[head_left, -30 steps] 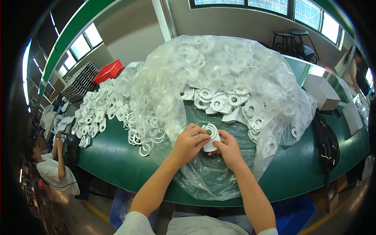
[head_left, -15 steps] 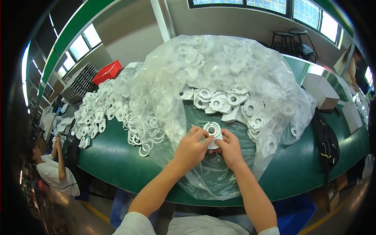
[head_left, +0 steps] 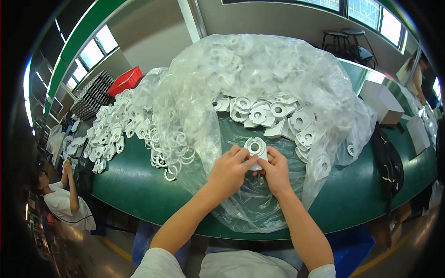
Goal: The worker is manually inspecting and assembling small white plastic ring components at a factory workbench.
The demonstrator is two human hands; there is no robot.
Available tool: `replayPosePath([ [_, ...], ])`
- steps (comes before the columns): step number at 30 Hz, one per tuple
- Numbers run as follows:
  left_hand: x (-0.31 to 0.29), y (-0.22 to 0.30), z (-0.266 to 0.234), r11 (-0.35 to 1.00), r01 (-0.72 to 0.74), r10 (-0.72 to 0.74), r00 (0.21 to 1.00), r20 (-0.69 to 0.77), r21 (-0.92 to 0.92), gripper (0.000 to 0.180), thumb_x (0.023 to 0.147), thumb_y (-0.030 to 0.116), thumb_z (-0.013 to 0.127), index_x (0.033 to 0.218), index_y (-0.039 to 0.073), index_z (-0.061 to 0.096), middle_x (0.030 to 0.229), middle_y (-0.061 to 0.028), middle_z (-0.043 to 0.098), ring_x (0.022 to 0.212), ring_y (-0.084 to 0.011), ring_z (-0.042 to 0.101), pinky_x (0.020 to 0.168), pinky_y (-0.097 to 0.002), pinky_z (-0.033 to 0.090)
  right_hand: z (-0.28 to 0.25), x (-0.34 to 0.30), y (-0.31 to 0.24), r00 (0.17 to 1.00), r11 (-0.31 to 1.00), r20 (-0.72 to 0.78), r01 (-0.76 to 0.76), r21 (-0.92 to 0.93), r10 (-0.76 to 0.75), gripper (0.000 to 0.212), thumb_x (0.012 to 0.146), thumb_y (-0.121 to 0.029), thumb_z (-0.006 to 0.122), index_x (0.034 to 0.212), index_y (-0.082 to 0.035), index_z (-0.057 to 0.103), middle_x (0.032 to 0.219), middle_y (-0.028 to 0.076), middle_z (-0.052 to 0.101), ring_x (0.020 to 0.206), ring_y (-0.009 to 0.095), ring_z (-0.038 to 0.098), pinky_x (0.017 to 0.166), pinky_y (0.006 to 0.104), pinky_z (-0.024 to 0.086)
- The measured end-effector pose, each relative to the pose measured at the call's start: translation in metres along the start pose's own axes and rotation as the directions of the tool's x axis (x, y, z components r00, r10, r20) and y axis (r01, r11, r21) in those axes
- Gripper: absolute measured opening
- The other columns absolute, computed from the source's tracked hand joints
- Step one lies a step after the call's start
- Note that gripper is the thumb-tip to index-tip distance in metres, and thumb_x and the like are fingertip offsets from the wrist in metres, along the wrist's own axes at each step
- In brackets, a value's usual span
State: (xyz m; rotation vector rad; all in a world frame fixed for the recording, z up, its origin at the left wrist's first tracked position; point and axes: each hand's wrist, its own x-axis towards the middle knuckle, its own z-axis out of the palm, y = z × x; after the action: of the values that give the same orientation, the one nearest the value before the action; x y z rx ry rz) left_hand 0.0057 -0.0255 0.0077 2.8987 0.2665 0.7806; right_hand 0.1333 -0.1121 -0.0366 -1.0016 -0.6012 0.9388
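Note:
Above the plastic-covered table front, both hands hold a white plastic plate point(head_left: 263, 149) with a raised ring around a round hole; its ringed end points away from me. My left hand point(head_left: 229, 167) is closed on its left side, fingertips pressed against the lower face. On the other side, my right hand point(head_left: 276, 173) grips the lower right edge, thumb on top. Fingers hide the part's near end. Just beyond lies a heap of similar white plates point(head_left: 260, 116), spilling from a big clear plastic bag point(head_left: 192, 97).
White rings point(head_left: 172, 167) lie left of the bag, beside another heap of white plates point(head_left: 111, 132). A red bin point(head_left: 126, 81) and stacked grey trays point(head_left: 92, 95) stand at far left. Right are a white box point(head_left: 381, 103) and black bag point(head_left: 388, 164). A co-worker point(head_left: 69, 204) sits left.
The view has shifted slightly. My hands and the white plate sit a little further right and up in the picture, with the ringed face showing more fully. Both hands keep their hold.

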Motion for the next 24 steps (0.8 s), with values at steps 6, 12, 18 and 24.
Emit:
replayPosePath([
  [6, 0.001, 0.004, 0.005, 0.997, -0.040, 0.042, 0.998, -0.040, 0.060, 0.032, 0.068, 0.003, 0.064, 0.099, -0.001, 0.063, 0.088, -0.0048, 0.053, 0.088, -0.0227, 0.051, 0.073, -0.0331, 0.048, 0.002, 0.001, 0.000, 0.998, 1.000, -0.055, 0.018, 0.013, -0.017, 0.021, 0.089, -0.001, 0.051, 0.109, 0.001, 0.053, 0.090, 0.008, 0.065, 0.071, 0.012, 0.063, 0.054, 0.0238, 0.051],
  [12, -0.002, -0.006, 0.003, 0.923, -0.047, -0.047, 0.971, -0.233, -0.381, 0.036, 0.067, -0.006, 0.065, 0.102, 0.002, 0.064, 0.092, -0.0068, 0.057, 0.080, -0.0193, 0.056, 0.066, -0.0286, 0.049, 0.001, 0.001, -0.001, 0.999, 0.999, -0.025, 0.029, -0.023, -0.029, 0.018, 0.094, -0.014, 0.051, 0.106, -0.002, 0.055, 0.084, 0.006, 0.064, 0.066, 0.011, 0.061, 0.052, 0.0236, 0.049],
  [18, 0.002, -0.014, 0.003, 0.302, 0.298, -0.610, 0.790, 0.057, -0.905, 0.020, 0.084, 0.003, 0.062, 0.103, -0.002, 0.064, 0.091, -0.0045, 0.062, 0.071, -0.0096, 0.057, 0.062, -0.0224, 0.046, 0.008, -0.004, -0.009, 0.994, 0.988, -0.047, 0.092, -0.127, -0.099, 0.016, 0.094, -0.013, 0.051, 0.104, -0.001, 0.056, 0.078, 0.006, 0.064, 0.060, 0.009, 0.058, 0.051, 0.0231, 0.045],
  [24, 0.000, -0.021, 0.001, 0.337, 0.379, -0.576, 0.807, 0.130, -0.862, 0.019, 0.085, 0.008, 0.064, 0.100, -0.003, 0.066, 0.083, -0.0053, 0.065, 0.070, -0.0080, 0.057, 0.061, -0.0213, 0.046, 0.005, -0.002, -0.004, 0.989, 0.973, 0.007, 0.148, -0.179, -0.149, 0.018, 0.095, -0.016, 0.050, 0.107, -0.003, 0.055, 0.082, 0.004, 0.064, 0.066, 0.008, 0.059, 0.053, 0.0219, 0.046],
])
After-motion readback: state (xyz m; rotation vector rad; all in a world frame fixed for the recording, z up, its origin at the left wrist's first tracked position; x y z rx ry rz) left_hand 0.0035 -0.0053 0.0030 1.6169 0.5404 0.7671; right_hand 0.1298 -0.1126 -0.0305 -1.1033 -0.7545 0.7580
